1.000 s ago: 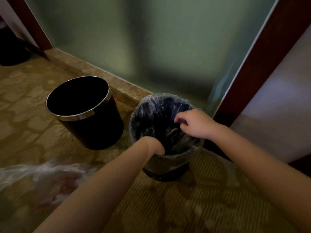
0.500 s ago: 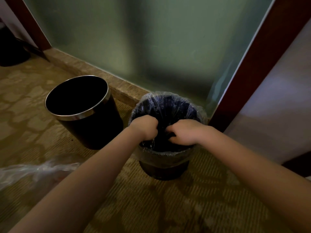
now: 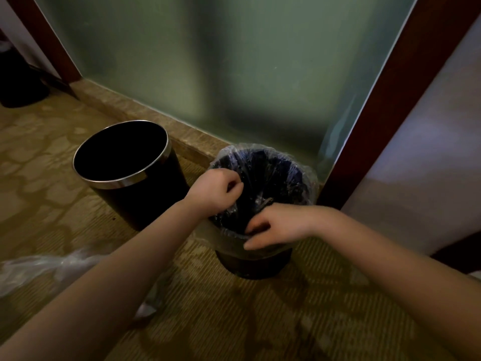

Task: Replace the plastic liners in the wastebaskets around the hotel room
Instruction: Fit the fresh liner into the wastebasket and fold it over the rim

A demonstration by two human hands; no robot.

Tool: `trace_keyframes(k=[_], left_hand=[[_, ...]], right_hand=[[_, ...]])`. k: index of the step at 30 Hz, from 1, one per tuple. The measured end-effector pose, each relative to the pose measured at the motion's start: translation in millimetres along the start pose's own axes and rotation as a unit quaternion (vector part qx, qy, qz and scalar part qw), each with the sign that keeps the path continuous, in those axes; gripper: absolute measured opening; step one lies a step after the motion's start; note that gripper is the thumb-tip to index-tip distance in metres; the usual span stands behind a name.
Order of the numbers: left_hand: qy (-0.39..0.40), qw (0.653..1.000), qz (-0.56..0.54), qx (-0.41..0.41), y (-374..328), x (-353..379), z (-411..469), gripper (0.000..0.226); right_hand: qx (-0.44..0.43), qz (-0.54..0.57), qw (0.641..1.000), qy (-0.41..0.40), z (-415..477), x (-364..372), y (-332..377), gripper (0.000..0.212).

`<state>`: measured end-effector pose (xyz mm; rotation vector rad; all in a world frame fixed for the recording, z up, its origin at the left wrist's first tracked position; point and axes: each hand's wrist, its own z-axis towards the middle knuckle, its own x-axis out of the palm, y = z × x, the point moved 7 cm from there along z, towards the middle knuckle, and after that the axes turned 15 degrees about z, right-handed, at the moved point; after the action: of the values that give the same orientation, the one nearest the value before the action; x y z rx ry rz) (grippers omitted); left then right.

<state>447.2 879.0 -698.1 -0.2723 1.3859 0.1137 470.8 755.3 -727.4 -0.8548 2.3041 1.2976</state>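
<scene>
Bins: two – bare bin (image 3: 156, 204) left, lined bin (image 3: 255, 267) right. Dark shape (image 3: 20, 84) far left, maybe third; cannot tell.
Plastic pieces: two – liner (image 3: 273, 173) in right bin, loose plastic (image 3: 46, 267) near left on carpet (image 3: 260, 321).
Hands: two – left hand (image 3: 216, 191), right hand (image 3: 276, 225).
Glass panel (image 3: 208, 61): one.
Wood posts: two – left post (image 3: 48, 40), right post (image 3: 390, 100).

Black wastebasket (image 3: 125, 178) with silver rim; clear liner (image 3: 307, 178); tan patterned carpet (image 3: 39, 165).
</scene>
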Motion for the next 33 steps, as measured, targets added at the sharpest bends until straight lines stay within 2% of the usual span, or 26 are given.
trace_keyframes(k=[3, 5, 9, 12, 15, 17, 20, 22, 24, 26, 28, 29, 33], left_hand=[[0.063, 0.994, 0.031, 0.084, -14.9, 13.6, -24.2, 0.033], [0.065, 0.985, 0.078, 0.138, -24.8, 21.4, -42.9, 0.043], [0.097, 0.959, 0.175, 0.200, -30.7, 27.7, -55.7, 0.081], [0.092, 0.948, 0.215, 0.218, -31.7, 29.9, -55.7, 0.079], [0.072, 0.966, 0.120, 0.216, -32.4, 20.5, -52.3, 0.063], [0.034, 0.976, 0.054, 0.207, -28.5, 2.1, -46.9, 0.066], [-0.038, 0.980, 0.040, 0.190, -15.8, -31.8, -38.5, 0.061], [-0.082, 0.986, 0.018, 0.141, 5.3, -50.7, -34.9, 0.055], [-0.129, 0.990, -0.010, 0.050, 36.2, -63.0, -35.6, 0.050], [-0.155, 0.984, -0.047, -0.079, 76.0, -68.2, -41.6, 0.040], [-0.169, 0.961, -0.067, -0.209, 117.9, -68.0, -53.7, 0.022], [-0.175, 0.948, -0.066, -0.257, 136.1, -67.5, -61.3, 0.020], [-0.202, 0.904, -0.072, -0.370, 197.5, -67.1, -92.5, 0.039]], right_hand=[[-0.016, -0.229, 0.972, -0.058, -12.7, 13.0, -5.0, 0.040], [-0.059, -0.269, 0.954, -0.118, -19.5, 13.1, -5.8, 0.038], [-0.091, -0.305, 0.936, -0.151, -28.5, 6.3, -20.9, 0.034], [-0.087, -0.261, 0.950, -0.145, -33.5, -1.4, -24.4, 0.032], [-0.108, -0.121, 0.973, -0.162, -41.4, -16.4, -14.2, 0.035], [-0.134, -0.046, 0.966, -0.216, -47.8, -31.8, -7.6, 0.032], [-0.141, 0.018, 0.939, -0.313, -46.4, -57.0, 1.1, 0.027], [-0.142, 0.045, 0.913, -0.379, -37.4, -72.5, 13.0, 0.020], [-0.146, 0.069, 0.892, -0.422, -23.0, -82.5, 31.0, 0.017], [-0.155, 0.093, 0.885, -0.429, -3.9, -84.8, 52.5, 0.017], [-0.162, 0.113, 0.886, -0.420, 17.4, -82.6, 73.3, 0.019], [-0.165, 0.120, 0.887, -0.415, 28.4, -81.4, 82.4, 0.020], [-0.152, 0.155, 0.887, -0.408, 70.0, -83.3, 112.4, 0.023]])
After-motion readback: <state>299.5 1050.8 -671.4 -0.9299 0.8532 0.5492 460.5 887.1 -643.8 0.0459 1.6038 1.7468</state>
